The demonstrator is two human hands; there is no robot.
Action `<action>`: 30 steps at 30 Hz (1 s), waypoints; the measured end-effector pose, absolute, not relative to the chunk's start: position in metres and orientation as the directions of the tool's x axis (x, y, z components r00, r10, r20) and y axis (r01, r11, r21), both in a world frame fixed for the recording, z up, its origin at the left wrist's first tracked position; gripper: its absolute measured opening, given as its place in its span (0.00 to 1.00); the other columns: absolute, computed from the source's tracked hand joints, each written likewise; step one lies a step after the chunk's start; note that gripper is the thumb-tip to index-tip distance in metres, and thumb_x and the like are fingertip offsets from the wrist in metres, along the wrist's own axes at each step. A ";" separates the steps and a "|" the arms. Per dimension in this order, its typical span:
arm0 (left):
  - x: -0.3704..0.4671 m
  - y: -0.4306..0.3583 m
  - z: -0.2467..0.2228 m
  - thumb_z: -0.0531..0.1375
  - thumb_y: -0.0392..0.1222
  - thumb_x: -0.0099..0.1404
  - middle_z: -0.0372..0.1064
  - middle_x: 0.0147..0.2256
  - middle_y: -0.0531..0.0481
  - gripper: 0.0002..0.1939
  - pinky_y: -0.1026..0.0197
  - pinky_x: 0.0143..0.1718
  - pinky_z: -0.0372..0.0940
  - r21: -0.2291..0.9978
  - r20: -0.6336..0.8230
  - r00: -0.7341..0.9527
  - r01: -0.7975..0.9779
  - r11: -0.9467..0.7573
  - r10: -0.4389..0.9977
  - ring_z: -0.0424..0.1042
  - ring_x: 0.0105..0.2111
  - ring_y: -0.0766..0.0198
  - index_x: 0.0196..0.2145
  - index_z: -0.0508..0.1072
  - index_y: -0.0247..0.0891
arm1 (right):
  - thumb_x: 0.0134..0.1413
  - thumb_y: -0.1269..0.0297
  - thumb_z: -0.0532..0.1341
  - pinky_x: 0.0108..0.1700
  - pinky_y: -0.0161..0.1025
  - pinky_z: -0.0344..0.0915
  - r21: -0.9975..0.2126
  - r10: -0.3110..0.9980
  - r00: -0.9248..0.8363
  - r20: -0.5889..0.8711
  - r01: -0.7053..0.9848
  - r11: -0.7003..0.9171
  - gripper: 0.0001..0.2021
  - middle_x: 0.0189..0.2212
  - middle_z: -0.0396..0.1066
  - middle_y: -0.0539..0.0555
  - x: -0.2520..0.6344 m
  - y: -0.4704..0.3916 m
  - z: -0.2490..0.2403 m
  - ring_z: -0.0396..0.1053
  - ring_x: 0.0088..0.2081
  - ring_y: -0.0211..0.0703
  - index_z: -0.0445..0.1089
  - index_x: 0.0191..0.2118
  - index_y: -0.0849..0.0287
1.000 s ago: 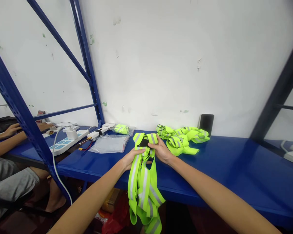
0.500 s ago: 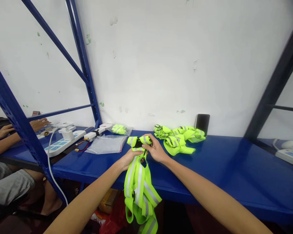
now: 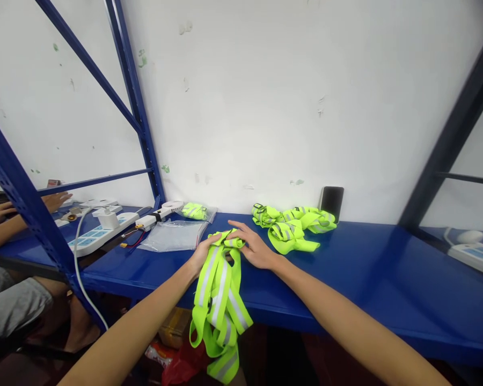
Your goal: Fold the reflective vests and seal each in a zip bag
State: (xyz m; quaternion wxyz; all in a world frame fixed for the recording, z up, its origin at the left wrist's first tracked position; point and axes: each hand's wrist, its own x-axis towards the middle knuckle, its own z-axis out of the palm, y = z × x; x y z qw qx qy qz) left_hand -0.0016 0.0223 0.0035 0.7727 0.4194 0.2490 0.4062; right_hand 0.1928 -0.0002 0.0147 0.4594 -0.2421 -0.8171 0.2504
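Note:
A bundle of neon yellow-green reflective straps (image 3: 220, 292) with silver stripes hangs over the table's front edge. Its upper end is folded into a small bunch between my hands. On the left side of that bunch, my left hand (image 3: 202, 254) is closed around the webbing. My right hand (image 3: 256, 247) grips the bunch from the right, with its upper fingers stretched out over the top. The lower loops dangle loosely below the tabletop. Just beyond my right hand lie several rolled reflective straps (image 3: 292, 231) of the same kind.
Clear plastic bags (image 3: 171, 236) lie left of my hands, with a bagged strap (image 3: 194, 210) behind. A power strip (image 3: 100, 236) and its cable are near the blue rack post (image 3: 32, 214). A black phone (image 3: 331, 202) leans on the wall. Another person's hand (image 3: 55, 200) is far left.
The rolled top of the bundle is now folded down into a bunch, and its black piece no longer shows. My right fingers have straightened. The hanging straps have swung slightly left.

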 end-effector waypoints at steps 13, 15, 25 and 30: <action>0.010 0.022 0.005 0.70 0.41 0.48 0.76 0.38 0.40 0.26 0.53 0.37 0.71 0.937 0.099 0.426 -0.345 0.061 0.899 0.77 0.35 0.50 0.45 0.72 0.33 | 0.38 0.71 0.68 0.41 0.43 0.71 -0.918 0.928 -0.365 0.069 -0.388 -0.084 0.26 0.39 0.74 0.51 0.183 0.013 0.000 0.73 0.38 0.43 0.67 0.48 0.54; 0.012 0.023 0.004 0.71 0.40 0.47 0.76 0.39 0.41 0.31 0.53 0.40 0.70 0.926 0.120 0.382 -0.376 0.035 0.916 0.77 0.37 0.51 0.49 0.70 0.35 | 0.41 0.71 0.66 0.42 0.43 0.70 -0.909 0.920 -0.388 0.053 -0.399 -0.116 0.18 0.37 0.75 0.53 0.182 0.011 0.000 0.74 0.37 0.43 0.70 0.42 0.57; 0.011 0.027 -0.001 0.70 0.44 0.49 0.73 0.45 0.42 0.33 0.55 0.43 0.69 0.944 0.217 0.358 -0.313 -0.102 0.908 0.74 0.43 0.52 0.52 0.67 0.37 | 0.55 0.48 0.55 0.42 0.45 0.69 -0.770 0.874 -0.485 0.003 -0.559 -0.307 0.21 0.39 0.74 0.55 0.180 0.002 0.008 0.73 0.39 0.46 0.67 0.48 0.56; 0.014 0.024 0.001 0.69 0.45 0.51 0.73 0.42 0.46 0.31 0.59 0.41 0.68 0.942 0.266 0.276 -0.279 -0.189 0.924 0.73 0.41 0.57 0.49 0.62 0.40 | 0.51 0.59 0.58 0.37 0.48 0.70 -0.793 0.894 -0.445 0.047 -0.562 -0.237 0.16 0.38 0.73 0.50 0.182 0.003 0.011 0.74 0.33 0.45 0.62 0.47 0.50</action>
